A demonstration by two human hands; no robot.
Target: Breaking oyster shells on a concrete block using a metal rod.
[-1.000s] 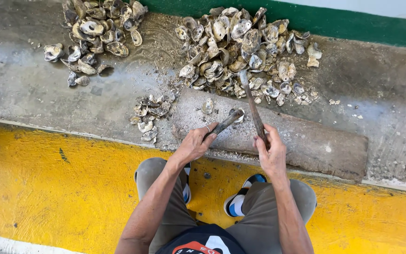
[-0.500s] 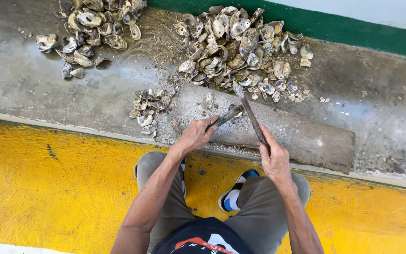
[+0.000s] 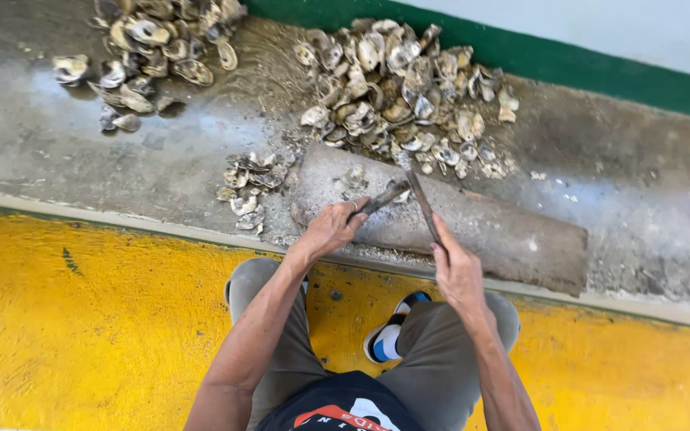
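Nearest the camera, a dark shirt with a red and white printed patch (image 3: 337, 415) sits at the bottom edge, above grey-trousered knees and one blue, white and black shoe (image 3: 389, 339) on the yellow painted floor (image 3: 81, 335). Two bare forearms reach forward over the pale kerb line onto the wet concrete ledge (image 3: 161, 160). The left hand (image 3: 331, 229) is closed around a dark, narrow oyster shell (image 3: 383, 196), pinning it on the long grey stone block (image 3: 505, 235) that lies across the ledge. The right hand (image 3: 457, 267) is clamped on the handle of a long thin metal tool (image 3: 422, 203), whose far end slants up and left, meeting the shell's tip. There are three gatherings of shells: a small scatter (image 3: 247, 185) just left of the block, a big heap (image 3: 401, 88) beyond it, and a second pile (image 3: 149, 52) at far left; single shells are too many to count. Farthest off, a green painted band (image 3: 569, 68) runs along the base of a pale wall. Compared with half a second ago, both hands and the tool keep the same grip and place on the block, while the view has tipped a little, so the piles sit closer to the top edge.
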